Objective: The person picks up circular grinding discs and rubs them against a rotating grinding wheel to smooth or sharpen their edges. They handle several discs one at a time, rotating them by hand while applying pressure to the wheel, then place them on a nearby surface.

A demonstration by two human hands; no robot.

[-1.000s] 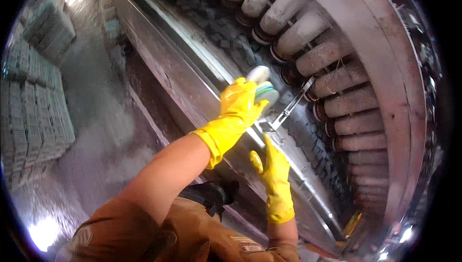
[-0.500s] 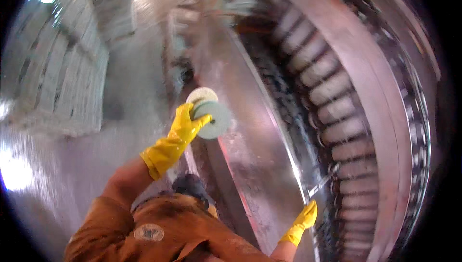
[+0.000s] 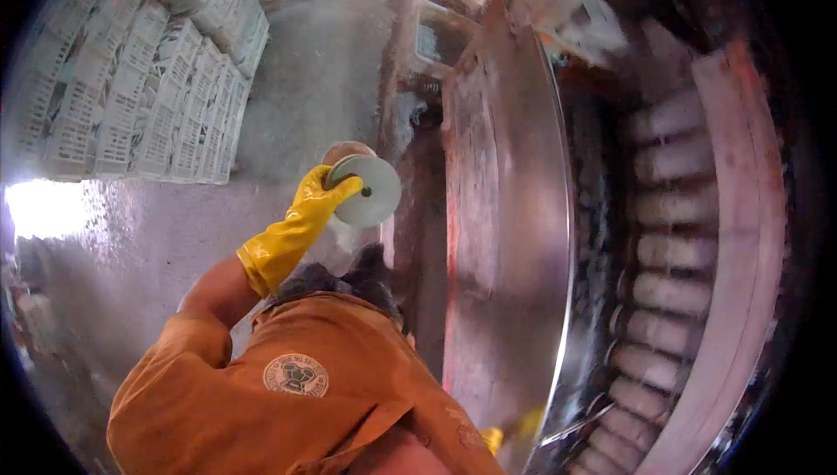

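The left hand (image 3: 316, 198), in a yellow glove, is closed around the near edge of a pale green disc (image 3: 373, 206), its thumb lying on the flat face beside the central hole; a brownish disc (image 3: 350, 150) shows behind the green one, partly covered by it, its rim sticking out at the top; both discs are raised in front of the body, over the floor (image 3: 309, 74) and to the left of a long metal panel (image 3: 523, 266); the right hand (image 3: 493, 439) shows only as a patch of yellow glove at the lower edge, beside the orange shirt (image 3: 340, 348), so I cannot tell how far open it is or whether it has hold of anything; a thin rod (image 3: 575, 425) lies near it, slanting from the panel's bright edge toward a row of pale cylinders (image 3: 671, 252); a broad beam (image 3: 745, 257) curves along their far ends; stacked white crates (image 3: 161, 113) stand at the upper left.
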